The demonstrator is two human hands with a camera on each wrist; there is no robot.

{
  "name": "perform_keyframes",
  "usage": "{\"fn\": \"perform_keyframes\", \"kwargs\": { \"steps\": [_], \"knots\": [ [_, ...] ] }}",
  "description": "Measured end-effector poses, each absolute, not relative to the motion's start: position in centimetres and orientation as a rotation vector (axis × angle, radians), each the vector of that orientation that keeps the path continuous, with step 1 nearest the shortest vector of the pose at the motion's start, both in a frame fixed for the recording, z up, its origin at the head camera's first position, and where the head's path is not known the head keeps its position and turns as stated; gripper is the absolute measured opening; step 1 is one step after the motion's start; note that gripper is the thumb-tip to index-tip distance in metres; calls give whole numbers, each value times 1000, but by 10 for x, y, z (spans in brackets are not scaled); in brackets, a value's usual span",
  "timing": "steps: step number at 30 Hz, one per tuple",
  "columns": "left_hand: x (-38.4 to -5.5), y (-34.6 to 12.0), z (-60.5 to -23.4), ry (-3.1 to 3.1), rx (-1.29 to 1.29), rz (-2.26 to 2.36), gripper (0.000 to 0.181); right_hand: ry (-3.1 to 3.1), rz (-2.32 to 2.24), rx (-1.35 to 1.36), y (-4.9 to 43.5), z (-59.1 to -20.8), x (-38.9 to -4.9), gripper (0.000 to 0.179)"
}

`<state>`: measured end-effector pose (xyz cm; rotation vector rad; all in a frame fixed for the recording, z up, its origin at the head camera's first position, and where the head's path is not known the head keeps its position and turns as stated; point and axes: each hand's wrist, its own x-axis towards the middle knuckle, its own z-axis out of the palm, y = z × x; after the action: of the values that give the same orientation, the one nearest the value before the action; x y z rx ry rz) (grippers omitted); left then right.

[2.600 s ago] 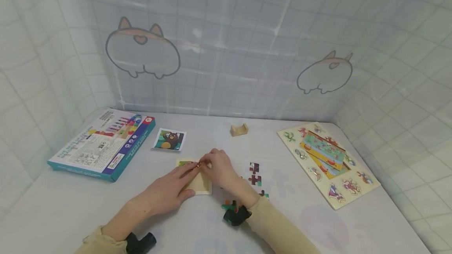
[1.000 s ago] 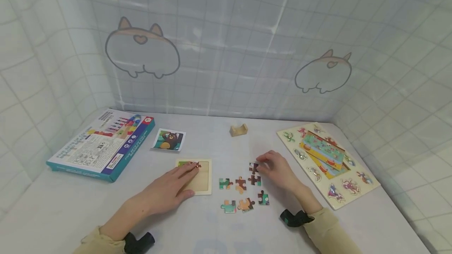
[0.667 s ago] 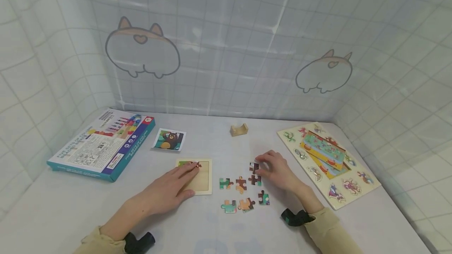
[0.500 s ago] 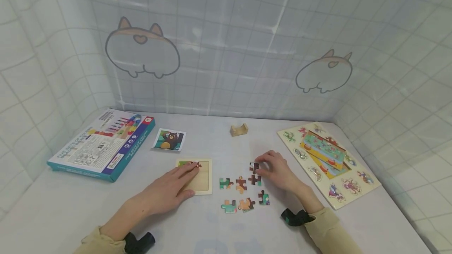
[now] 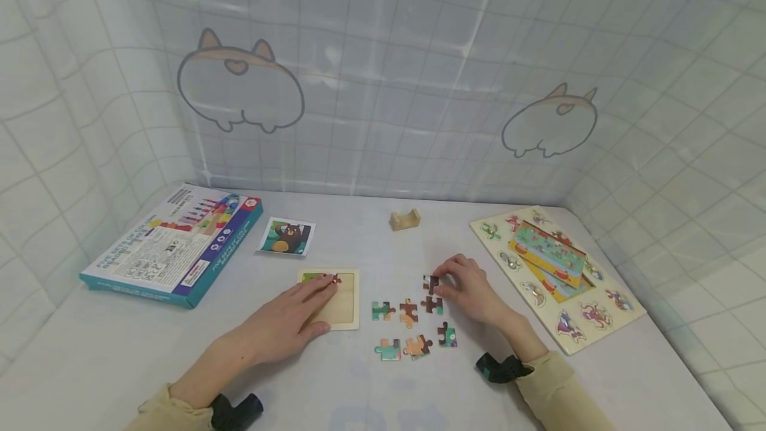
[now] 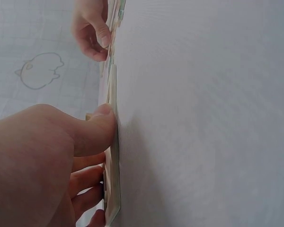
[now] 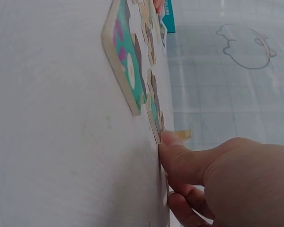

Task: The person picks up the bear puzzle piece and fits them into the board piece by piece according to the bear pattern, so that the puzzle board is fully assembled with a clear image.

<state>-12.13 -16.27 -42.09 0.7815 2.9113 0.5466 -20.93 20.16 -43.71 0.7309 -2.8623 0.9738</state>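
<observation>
My left hand (image 5: 281,328) lies with extended fingers over the left side of a small square wooden puzzle tray (image 5: 356,301), its thumb at the near edge. Part of a green piece (image 5: 308,277) and a reddish-brown bit show along the tray's top, the rest under my fingers. My right hand (image 5: 473,291) pinches the right side of a dark brown and white jigsaw piece (image 5: 429,283) on the table with thumb and index finger. In the right wrist view the thumb (image 7: 173,142) is at table level, close to a teal-edged piece (image 7: 154,109).
Several loose jigsaw pieces (image 5: 417,346) lie between tray and right hand. A bear picture card (image 5: 287,237) and a boxed game (image 5: 173,245) are at the left. Behind stands a small wooden holder (image 5: 405,220). At right, a wooden animal board (image 5: 535,294) carries two cards.
My right hand has moved from the tray rightward to the upper right loose piece and has stayed there for about a second. My left hand has kept its place on the tray.
</observation>
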Motion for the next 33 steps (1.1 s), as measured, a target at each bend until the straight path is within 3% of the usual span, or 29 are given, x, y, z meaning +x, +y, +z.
{"fn": "perform_keyframes", "kwargs": {
  "steps": [33],
  "knots": [
    [-121, -163, -421, 2911, 786, 554, 63, -2782, 943, 745, 202, -439, -209, 25]
  ]
}}
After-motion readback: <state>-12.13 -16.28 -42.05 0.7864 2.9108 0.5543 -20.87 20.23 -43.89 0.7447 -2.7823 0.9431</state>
